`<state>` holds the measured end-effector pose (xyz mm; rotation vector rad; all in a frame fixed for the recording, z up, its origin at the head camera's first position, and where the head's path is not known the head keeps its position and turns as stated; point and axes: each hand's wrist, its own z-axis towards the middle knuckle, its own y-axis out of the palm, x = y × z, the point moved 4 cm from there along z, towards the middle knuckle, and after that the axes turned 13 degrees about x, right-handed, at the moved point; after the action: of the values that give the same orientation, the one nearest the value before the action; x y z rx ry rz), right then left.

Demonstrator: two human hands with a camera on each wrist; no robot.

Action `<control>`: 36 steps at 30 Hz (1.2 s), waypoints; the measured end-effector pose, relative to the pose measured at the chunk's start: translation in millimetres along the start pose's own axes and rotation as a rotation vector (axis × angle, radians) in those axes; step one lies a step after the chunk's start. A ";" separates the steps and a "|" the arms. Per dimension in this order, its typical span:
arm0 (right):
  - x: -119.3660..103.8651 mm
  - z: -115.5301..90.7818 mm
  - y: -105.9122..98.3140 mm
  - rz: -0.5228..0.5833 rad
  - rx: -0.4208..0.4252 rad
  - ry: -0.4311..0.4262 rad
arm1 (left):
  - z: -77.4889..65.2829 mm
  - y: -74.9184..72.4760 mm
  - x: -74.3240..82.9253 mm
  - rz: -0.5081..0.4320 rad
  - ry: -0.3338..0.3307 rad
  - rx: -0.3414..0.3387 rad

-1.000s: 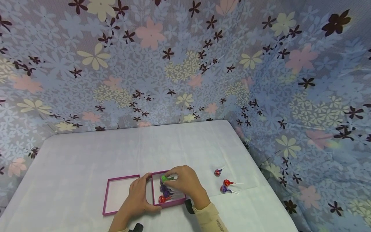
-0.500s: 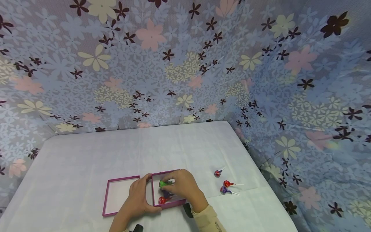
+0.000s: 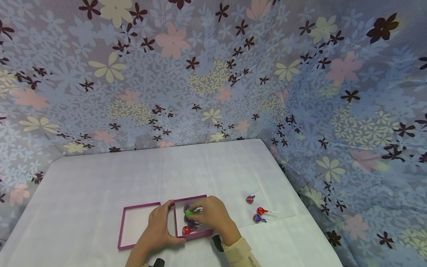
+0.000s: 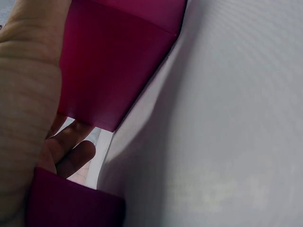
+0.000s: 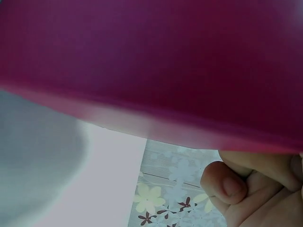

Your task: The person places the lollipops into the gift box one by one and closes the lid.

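In the head view my right hand reaches into a pink-rimmed box and pinches a green-wrapped lollipop between thumb and fingertips. A red lollipop lies at the near-left corner of the box, with purple ones behind it, partly covered by the hand. My left hand holds the box's left end, thumb at the near corner and fingers at the far corner. Its curled fingers show beyond the pink wall in the left wrist view. The right wrist view is mostly the box's outer wall.
Left of the box lies a shallow pink-rimmed tray, partly behind my left hand. To the right, on the white-covered table, are a red lollipop, a purple one and a red-and-blue one. Flowered cloth hangs behind.
My right hand has shifted slightly toward me inside the box, and the green lollipop has moved a little with it. The left hand and the loose lollipops stay where they were.
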<state>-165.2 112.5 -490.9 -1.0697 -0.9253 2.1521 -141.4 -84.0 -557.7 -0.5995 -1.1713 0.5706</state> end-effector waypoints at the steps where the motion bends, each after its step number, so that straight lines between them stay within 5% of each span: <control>1: -0.2 0.4 0.2 -0.005 0.000 -0.001 | 0.3 -0.4 0.1 0.000 0.001 0.001; 14: -0.1 0.0 7.5 -0.041 -0.072 0.063 | -0.1 -0.9 -0.1 -0.002 0.010 -0.008; 36: -1.2 -6.0 4.3 -0.113 -0.057 0.008 | 0.2 -1.5 1.7 -0.004 -0.017 -0.026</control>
<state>-160.4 111.1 -496.4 -1.0272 -1.0245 2.0389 -141.0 -83.8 -555.5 -0.6150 -1.1973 0.5590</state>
